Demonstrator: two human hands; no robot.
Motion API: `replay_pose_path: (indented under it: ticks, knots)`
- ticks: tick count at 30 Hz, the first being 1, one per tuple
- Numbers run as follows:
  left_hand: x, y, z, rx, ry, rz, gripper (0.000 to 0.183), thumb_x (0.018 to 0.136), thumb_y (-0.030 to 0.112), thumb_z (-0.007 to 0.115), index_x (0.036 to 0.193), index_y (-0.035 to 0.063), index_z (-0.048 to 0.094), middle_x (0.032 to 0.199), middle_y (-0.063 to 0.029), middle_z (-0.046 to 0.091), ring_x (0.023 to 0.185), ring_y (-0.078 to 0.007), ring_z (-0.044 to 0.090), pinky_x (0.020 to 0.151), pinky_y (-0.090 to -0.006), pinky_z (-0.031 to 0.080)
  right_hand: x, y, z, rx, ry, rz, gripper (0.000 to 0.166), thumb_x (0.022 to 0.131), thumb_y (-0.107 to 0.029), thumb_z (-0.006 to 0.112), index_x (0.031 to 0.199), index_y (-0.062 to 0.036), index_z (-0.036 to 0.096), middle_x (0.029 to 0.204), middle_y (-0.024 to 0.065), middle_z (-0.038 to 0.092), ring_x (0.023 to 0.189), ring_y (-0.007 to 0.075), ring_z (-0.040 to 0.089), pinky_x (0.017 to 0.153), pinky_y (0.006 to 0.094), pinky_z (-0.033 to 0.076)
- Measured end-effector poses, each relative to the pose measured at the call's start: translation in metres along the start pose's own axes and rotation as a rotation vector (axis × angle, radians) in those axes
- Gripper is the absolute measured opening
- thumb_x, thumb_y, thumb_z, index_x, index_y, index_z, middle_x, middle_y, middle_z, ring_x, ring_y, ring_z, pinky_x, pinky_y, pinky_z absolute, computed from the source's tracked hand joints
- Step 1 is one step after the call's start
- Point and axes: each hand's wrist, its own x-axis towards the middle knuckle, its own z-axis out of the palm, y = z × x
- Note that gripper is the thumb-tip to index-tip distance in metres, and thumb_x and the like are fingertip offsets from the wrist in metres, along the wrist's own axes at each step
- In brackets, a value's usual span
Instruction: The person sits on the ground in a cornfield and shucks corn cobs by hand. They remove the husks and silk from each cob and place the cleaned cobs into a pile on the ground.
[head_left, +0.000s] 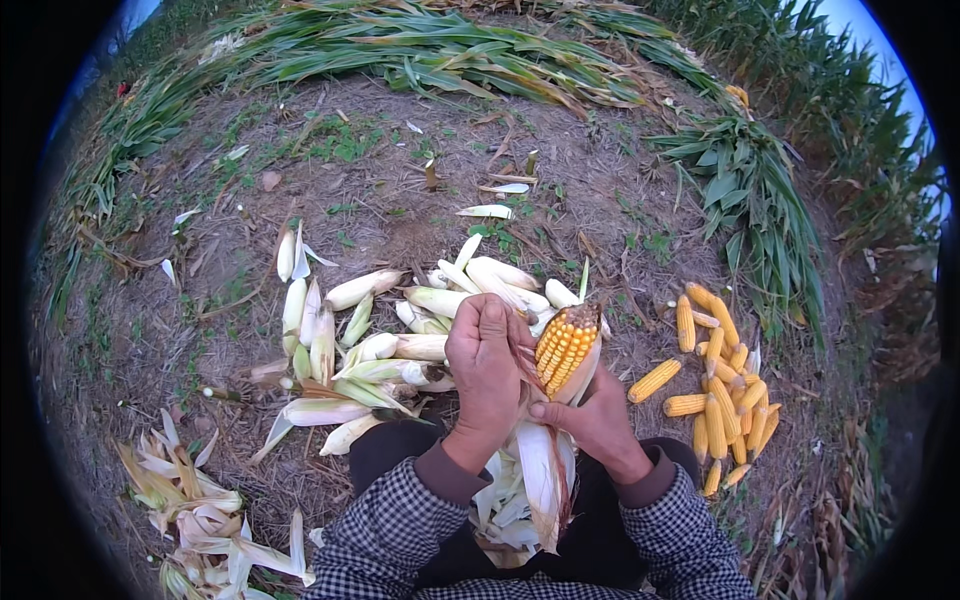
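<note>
Between my hands, above my lap, is a partly husked ear of corn (566, 352) with its yellow kernels bare toward the tip. My right hand (600, 420) grips its lower part through the husk, thumb across the front. Pinched in my left hand (491, 360) at the ear's left side are husk and brownish silk. A peeled strip of pale husk (544, 472) hangs below the ear. Just beyond my hands lies a heap of unhusked corn ears (375, 349), partly hidden by my left hand. Loose husks (506, 510) lie between my legs.
Husked yellow corn cobs (724, 412) are piled on the ground at the right. Discarded husks (214, 532) lie at the lower left. Cut stalk stubs (430, 174) poke up from the soil. Felled green corn stalks (450, 52) curve across the back, with standing corn (840, 112) behind at right.
</note>
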Motion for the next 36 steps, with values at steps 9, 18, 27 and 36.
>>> replay_pose_path:
  ticks: [9, 18, 27, 36]
  knots:
    - [-0.006, -0.006, 0.01, 0.142, 0.045, 0.003, 0.024, 0.102, 0.026, 0.047, 0.086, 0.0068, 0.047, 0.062, 0.0037, 0.037, 0.05, -0.0041, 0.032, 0.044, -0.0212, 0.028, 0.009, 0.01, 0.003, 0.3, 0.057, -0.111, 0.063, 0.085, -0.032, 0.073, 0.128, 0.0038, 0.044, 0.117, 0.0076, 0.057, 0.108, 0.0148, 0.055, 0.096, 0.0298, 0.043]
    - [-0.03, -0.005, 0.007, 0.427, -0.689, -0.33, 0.027, 0.101, 0.027, 0.048, 0.086, 0.0049, 0.051, 0.06, 0.0044, 0.042, 0.049, -0.0029, 0.034, 0.044, -0.0195, 0.028, 0.058, 0.003, -0.062, 0.473, 0.465, -0.164, 0.031, 0.091, -0.031, 0.063, 0.1, -0.0032, 0.055, 0.083, 0.0002, 0.057, 0.069, 0.0072, 0.057, 0.062, 0.0235, 0.048]
    - [-0.101, 0.013, -0.054, 0.738, -0.996, -0.51, 0.027, 0.101, 0.027, 0.048, 0.088, 0.0038, 0.054, 0.063, 0.0044, 0.046, 0.052, -0.0045, 0.04, 0.047, -0.0214, 0.035, 0.052, 0.002, -0.115, 0.555, 0.725, -0.312, 0.031, 0.089, -0.032, 0.067, 0.092, -0.0027, 0.058, 0.078, 0.0005, 0.058, 0.064, 0.0085, 0.056, 0.058, 0.0246, 0.046]
    - [-0.086, 0.048, -0.075, 0.835, -0.515, -0.419, 0.046, 0.091, 0.025, 0.066, 0.126, 0.0001, 0.05, 0.109, -0.0057, 0.059, 0.097, -0.0108, 0.056, 0.084, -0.025, 0.047, 0.019, -0.015, -0.079, -0.054, 0.451, -0.366, 0.062, 0.083, -0.046, 0.07, 0.115, 0.0042, 0.052, 0.096, 0.0095, 0.064, 0.085, 0.0164, 0.061, 0.077, 0.0311, 0.05]
